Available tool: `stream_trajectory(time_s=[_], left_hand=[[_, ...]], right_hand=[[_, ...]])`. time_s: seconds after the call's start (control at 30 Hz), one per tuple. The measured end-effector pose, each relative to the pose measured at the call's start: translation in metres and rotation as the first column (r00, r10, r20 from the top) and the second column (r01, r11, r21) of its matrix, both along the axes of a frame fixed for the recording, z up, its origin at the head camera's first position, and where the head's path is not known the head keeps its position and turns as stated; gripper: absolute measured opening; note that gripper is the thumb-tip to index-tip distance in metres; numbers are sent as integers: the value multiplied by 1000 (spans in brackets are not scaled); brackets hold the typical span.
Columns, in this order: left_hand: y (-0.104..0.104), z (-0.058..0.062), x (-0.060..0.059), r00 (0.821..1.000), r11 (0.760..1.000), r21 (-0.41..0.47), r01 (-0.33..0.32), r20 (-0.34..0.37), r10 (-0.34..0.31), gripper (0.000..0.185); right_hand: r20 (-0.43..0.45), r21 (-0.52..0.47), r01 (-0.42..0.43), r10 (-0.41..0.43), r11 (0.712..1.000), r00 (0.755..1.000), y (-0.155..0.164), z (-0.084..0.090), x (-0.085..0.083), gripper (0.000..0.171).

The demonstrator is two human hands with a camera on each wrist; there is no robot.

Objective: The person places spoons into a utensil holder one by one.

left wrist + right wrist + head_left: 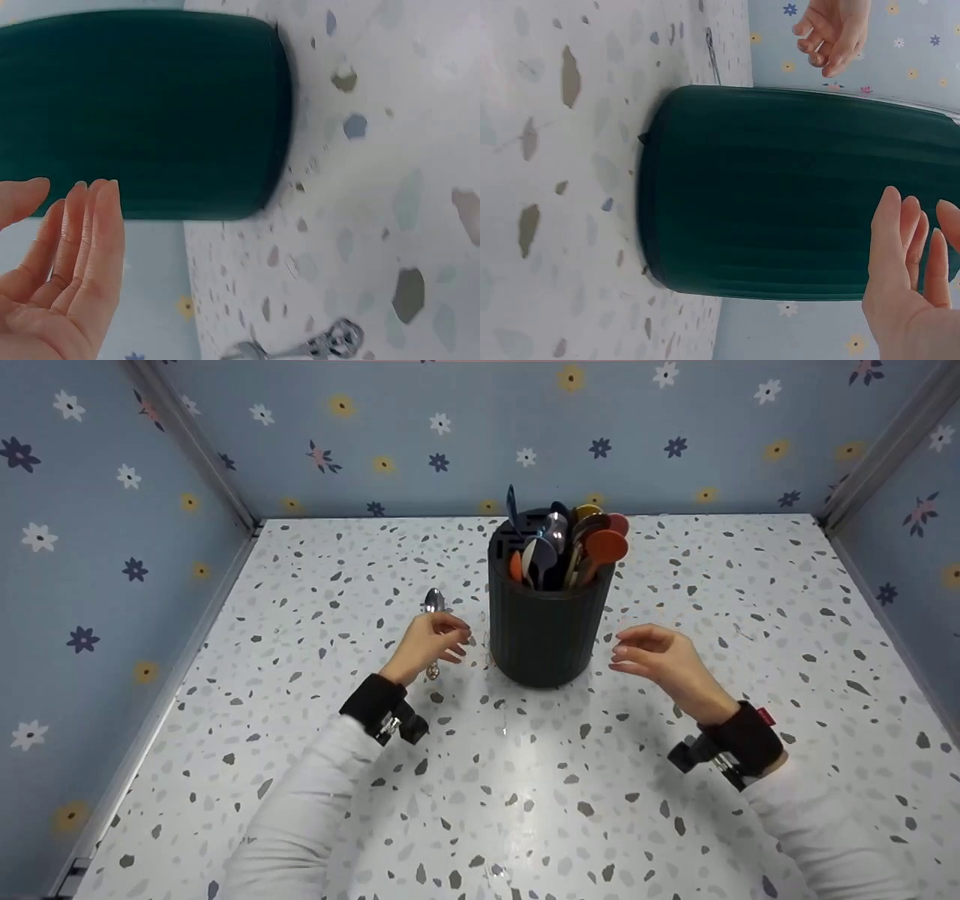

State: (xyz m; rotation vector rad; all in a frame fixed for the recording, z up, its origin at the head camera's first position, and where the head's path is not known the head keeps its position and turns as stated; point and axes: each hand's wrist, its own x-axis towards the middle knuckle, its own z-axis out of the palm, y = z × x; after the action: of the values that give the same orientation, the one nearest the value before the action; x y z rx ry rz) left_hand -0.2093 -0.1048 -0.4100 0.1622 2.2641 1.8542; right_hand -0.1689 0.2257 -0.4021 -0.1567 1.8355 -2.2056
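Observation:
A dark green ribbed utensil holder [551, 637] stands upright, filled with several spoons, among them an orange spoon [606, 546] and a blue spoon [512, 506]. To its left is my left hand [429, 642], fingers loosely bent and holding nothing. That hand hovers over a metal spoon [434, 598] lying on the table, hiding its middle; the left wrist view shows the ornate handle [341, 339] below the hand. On the holder's other side, my right hand [660, 658] has relaxed fingers pointing at it with nothing in them. The right wrist view shows both hands apart from each other.
The speckled white table [525, 802] carries the holder and the loose spoon. Blue flowered panels [480, 442] enclose it at the back and on both sides. Each wrist wears a black band with a small camera, such as the left band [379, 703].

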Motion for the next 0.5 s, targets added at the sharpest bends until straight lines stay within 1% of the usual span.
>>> stream_trajectory(time_s=[0.07,0.2,0.23,0.3,0.37,0.43,0.47,0.5], left_hand=[[-5,-3,-4,999,999,-17,-41,24,41,21],[-12,-10,-14,990,992,-46,-119,68,122,23],[-13,-12,-16,987,990,-49,-134,83,138,23],[-16,-17,-20,978,985,-53,-165,116,171,24],[-19,-21,-24,968,978,-69,-195,145,203,25],[-22,-25,-27,959,970,-98,-221,157,235,25],[-23,-27,-29,955,965,-115,-234,157,250,25],[-24,-28,-31,952,960,-134,-244,153,263,24]], right_hand=[[13,7,-15,15,1000,1000,0,-4,3,18],[-2,7,-68,68,998,998,-1,-13,7,25],[-14,-34,-97,96,995,995,5,-28,0,26],[-25,-36,-113,112,993,993,6,-32,1,27],[-19,-37,-113,113,993,993,6,-34,2,28],[3,-37,-111,111,993,994,6,-36,3,28],[20,6,-95,95,995,995,1,-23,12,29],[32,8,-98,98,995,995,2,-23,12,27]])
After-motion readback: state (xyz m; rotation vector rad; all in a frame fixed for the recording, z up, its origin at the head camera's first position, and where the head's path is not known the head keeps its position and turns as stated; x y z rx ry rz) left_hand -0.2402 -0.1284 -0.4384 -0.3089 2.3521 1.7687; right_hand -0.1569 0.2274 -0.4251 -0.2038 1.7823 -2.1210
